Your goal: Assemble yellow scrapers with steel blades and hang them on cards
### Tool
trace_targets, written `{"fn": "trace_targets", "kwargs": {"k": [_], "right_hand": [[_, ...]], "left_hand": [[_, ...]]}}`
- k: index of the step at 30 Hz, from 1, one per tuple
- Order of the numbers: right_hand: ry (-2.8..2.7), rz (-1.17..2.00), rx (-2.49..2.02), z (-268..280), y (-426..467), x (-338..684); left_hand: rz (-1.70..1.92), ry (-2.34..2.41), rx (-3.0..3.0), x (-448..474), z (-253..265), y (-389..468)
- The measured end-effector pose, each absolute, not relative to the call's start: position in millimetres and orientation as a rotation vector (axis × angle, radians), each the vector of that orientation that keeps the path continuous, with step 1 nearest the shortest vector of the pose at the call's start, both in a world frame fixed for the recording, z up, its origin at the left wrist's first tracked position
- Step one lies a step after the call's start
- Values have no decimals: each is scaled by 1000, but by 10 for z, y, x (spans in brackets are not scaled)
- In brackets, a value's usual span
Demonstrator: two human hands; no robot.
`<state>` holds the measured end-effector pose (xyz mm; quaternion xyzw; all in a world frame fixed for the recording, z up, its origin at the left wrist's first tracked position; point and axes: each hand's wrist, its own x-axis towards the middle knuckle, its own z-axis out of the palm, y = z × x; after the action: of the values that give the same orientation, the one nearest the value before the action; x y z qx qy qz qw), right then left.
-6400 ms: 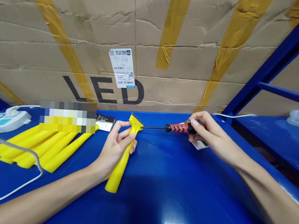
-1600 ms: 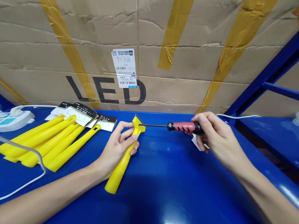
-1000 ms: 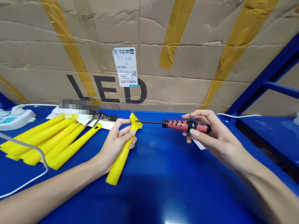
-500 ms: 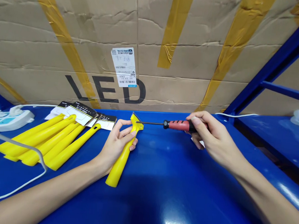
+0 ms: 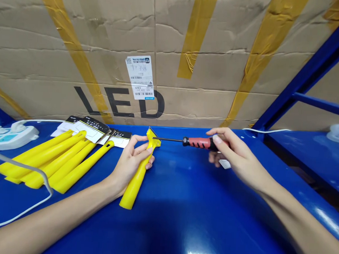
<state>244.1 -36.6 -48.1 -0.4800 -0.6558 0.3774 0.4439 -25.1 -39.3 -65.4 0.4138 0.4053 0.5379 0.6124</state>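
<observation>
My left hand is closed round the neck of a yellow scraper, whose wide handle end points down toward me. A thin dark blade edge shows at the scraper's head, which is tilted up and away. From the right, my right hand grips the end of a screwdriver with a red and black handle. The screwdriver lies level, and its tip meets the scraper's head. Whether the tip sits in a screw is too small to tell.
Several yellow scrapers with black-and-white cards lie at the left. Beyond them is a white power strip with a cable looping forward. A large cardboard box stands behind the blue table. A blue metal frame rises at the right.
The screwdriver's handle has turned about its axis, and the fingers of my right hand have shifted on it. The scraper and both hands have moved very slightly left in view.
</observation>
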Motion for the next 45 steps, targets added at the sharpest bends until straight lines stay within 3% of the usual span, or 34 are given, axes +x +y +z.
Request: {"fn": "trace_targets", "kwargs": {"k": [4,9,15,20,25,31,37,45], "right_hand": [[-1681,980,-1047,-455,-372,2468],[-1613,829,-1249,-470,-388,2403],[-1627,1018,-992,-464,-391,2430],[-1576,811,-1249,-468,-385,2405],[-1612,1000,-1030,-447,-393,2428],[-1579,789,-1214,-471,-380,2392],[-1623,1005,-1028,-468,-380,2431],[-1574,903,-1147,-487,-357,2413]], "left_hand": [[1246,945,945,-255,-653,-390],[1232,943,954,-255,-656,-384],[1238,949,963,-263,-661,-381],[1216,929,972,-246,-652,-405],[1244,967,961,-248,-647,-402],[1216,947,972,-242,-661,-406],[1238,973,963,-256,-656,-397],[1223,950,998,-254,-678,-392]]}}
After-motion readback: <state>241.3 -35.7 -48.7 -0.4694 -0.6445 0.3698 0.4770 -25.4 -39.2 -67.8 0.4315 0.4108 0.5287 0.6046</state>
